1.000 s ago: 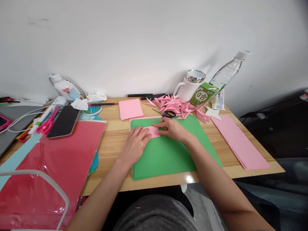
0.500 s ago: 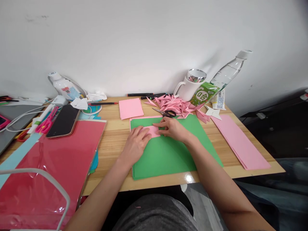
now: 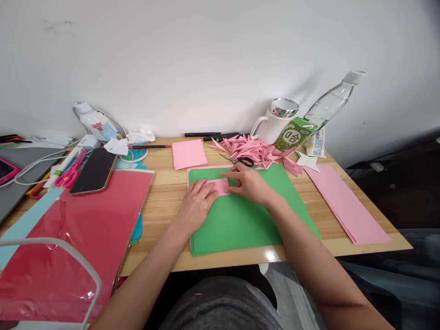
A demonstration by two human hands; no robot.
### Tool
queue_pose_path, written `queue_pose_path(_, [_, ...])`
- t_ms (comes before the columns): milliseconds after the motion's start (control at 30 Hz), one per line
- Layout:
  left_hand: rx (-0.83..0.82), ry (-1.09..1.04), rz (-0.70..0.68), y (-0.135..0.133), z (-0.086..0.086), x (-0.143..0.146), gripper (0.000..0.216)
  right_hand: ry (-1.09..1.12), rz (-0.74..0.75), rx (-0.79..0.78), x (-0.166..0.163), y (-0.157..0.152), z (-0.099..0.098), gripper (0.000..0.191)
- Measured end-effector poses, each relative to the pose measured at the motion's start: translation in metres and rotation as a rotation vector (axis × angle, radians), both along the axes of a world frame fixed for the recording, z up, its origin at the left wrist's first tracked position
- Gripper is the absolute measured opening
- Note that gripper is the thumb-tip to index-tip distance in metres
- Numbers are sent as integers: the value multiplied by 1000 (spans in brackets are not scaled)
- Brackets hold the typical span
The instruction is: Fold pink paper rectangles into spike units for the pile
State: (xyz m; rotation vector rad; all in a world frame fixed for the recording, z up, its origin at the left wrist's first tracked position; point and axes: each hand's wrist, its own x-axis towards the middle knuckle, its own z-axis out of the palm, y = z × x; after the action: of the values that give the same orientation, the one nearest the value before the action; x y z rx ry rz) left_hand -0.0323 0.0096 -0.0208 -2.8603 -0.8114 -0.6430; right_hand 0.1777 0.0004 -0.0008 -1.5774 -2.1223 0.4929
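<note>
A small folded piece of pink paper [image 3: 222,186] lies on a stack of green paper sheets [image 3: 237,224]. My left hand [image 3: 197,204] rests flat over its left part, fingers stretched out and covering that end. At the paper's right edge is my right hand [image 3: 249,184], thumb and index finger apart, with the edge showing between them; nothing is visibly gripped. Just beyond the right hand lie black-handled scissors [image 3: 244,161], partly hidden by its knuckles. A heap of folded pink paper pieces [image 3: 252,149] sits behind the scissors.
Square pink sheets [image 3: 189,153] lie behind my left hand, long pink strips [image 3: 347,206] at the right. A white mug [image 3: 271,126], green carton [image 3: 295,133] and tilted bottle [image 3: 332,103] stand by the wall. A phone [image 3: 94,172] lies left, beside a red plastic-covered pack [image 3: 92,224].
The right thumb and index finger have drawn slightly away from the pink paper's right end, which shows more plainly. The left hand stays on the paper. The whole view has shifted a little.
</note>
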Motion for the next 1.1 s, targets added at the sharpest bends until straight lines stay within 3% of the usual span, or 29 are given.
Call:
queue_pose_path(200, [-32, -24, -5, 0, 1, 2, 23, 172, 220, -36, -10, -1, 1, 7])
queue_pose_path(300, [-118, -15, -33, 7, 6, -3, 22, 138, 248, -65, -11, 0, 2, 7])
queue_pose_path(433, [-278, 5, -178, 23, 15, -20, 15, 86, 258, -75, -9, -1, 1, 8])
queue_pose_path(600, [-375, -3, -188, 30, 21, -36, 18, 22, 274, -52, -10, -2, -2, 22])
queue_pose_path(1100, [-346, -24, -235, 28, 15, -41, 16, -60, 336, 40, -10, -1, -9, 27])
